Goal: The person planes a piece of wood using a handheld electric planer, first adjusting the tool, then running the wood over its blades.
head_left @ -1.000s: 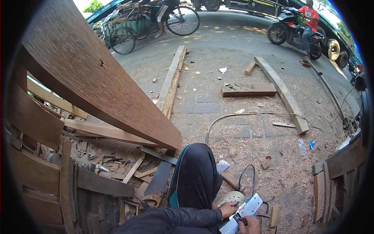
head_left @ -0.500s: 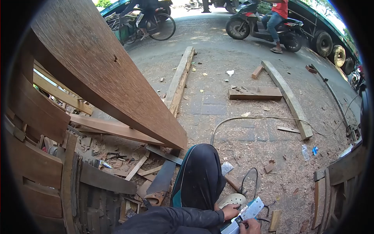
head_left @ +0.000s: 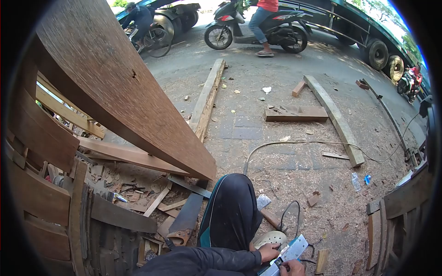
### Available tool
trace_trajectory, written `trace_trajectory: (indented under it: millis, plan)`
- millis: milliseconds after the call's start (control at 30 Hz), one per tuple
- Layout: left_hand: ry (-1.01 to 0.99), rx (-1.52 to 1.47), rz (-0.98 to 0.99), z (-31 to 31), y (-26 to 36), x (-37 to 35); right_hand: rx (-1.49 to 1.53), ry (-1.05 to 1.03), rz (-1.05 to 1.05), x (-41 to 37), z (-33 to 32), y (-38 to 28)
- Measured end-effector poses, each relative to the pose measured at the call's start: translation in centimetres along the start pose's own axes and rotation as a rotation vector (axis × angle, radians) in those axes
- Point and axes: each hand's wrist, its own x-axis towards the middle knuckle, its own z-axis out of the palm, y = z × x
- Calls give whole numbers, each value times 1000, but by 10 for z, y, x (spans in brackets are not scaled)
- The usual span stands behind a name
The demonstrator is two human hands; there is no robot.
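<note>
An electric planer [head_left: 294, 247] lies bottom up near the lower edge, its pale metal sole with small holes facing me. My left hand [head_left: 268, 252] is closed on the planer's near left side, next to a beige clog [head_left: 270, 239] on my foot. Curled fingers of my right hand [head_left: 293, 267] press together at the dark slot midway along the sole; whatever they pinch is too small to make out. A black cord [head_left: 298, 215] loops beside the tool. Close by lies a hammer-like tool with a wooden handle [head_left: 272, 219].
A large curved timber [head_left: 129, 87] leans at left above a handsaw [head_left: 186, 218] and scraps. Beams [head_left: 334, 115] and a wooden hand plane [head_left: 297, 114] lie on shaving-covered ground. A cable [head_left: 299, 142] crosses ahead. A motorbike rider [head_left: 264, 25] and truck [head_left: 340, 23] occupy the road.
The motorbike and the cyclist have moved left along the road. My view has shifted slightly. Both hands stay at the planer, with the right fingers still at its middle.
</note>
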Motion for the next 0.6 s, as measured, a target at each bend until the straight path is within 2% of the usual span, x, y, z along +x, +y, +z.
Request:
trace_trajectory:
  millis: [67, 200, 333, 400, 500, 600]
  plan:
    - [-5, 14, 7, 1, -6, 6, -30, -6, 33, 1, -4, -8]
    - [0, 13, 28, 1, -5, 3, -132, -40, 21, 0, 12, 21]
    - [19, 71, 33, 1, -8, 5, -10, 35, -39, 0, 11, 17]
    - [-17, -32, -15, 2, -7, 6, -33, 50, -97, -3, 12, 22]
    - [6, -9, 18, 1, -3, 0, -54, 14, 3, -5, 15, 25]
    - [60, 91, 80, 2, 2, 2, -19, -8, -23, -5, 18, 32]
